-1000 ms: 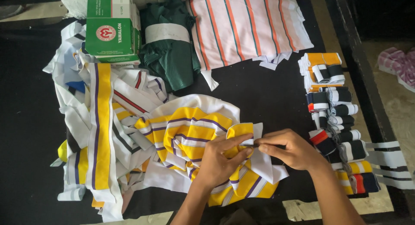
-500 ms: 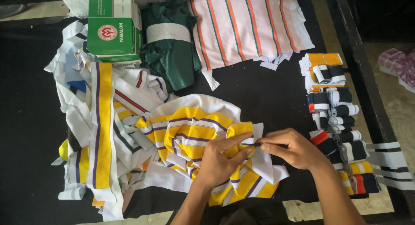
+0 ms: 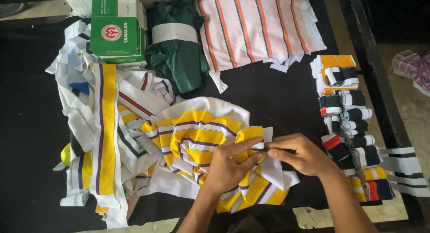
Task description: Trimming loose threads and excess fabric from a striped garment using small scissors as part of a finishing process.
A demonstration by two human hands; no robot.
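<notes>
We have both hands on the yellow strip (image 3: 210, 134), a yellow, white and purple striped knit band lying bunched near the front edge of the black desk (image 3: 277, 94). The left hand (image 3: 230, 166) pinches a folded yellow end between thumb and forefinger, fingers (image 3: 251, 145) clamped on the cloth. The right hand (image 3: 302, 154) meets it from the other side, its fingers (image 3: 280, 154) closed on the same end, where a thin dark edge shows; whether that is a seam or a tool we cannot tell.

To do this step well, in our judgement, we should keep the two grips close together so the small end stays taut, and let the bulk of the strip rest on the desk rather than drag on the pinch. We should work along the edge in short bites, shifting one hand at a time so the fold does not slip open.

Left of the strip lies a loose heap of bands (image 3: 107, 139). To the right, well apart, stands a row of folded pieces (image 3: 349, 139). At the back lie a green box (image 3: 117, 29), green cloth (image 3: 174, 49) and striped pink cloth (image 3: 255, 29).
</notes>
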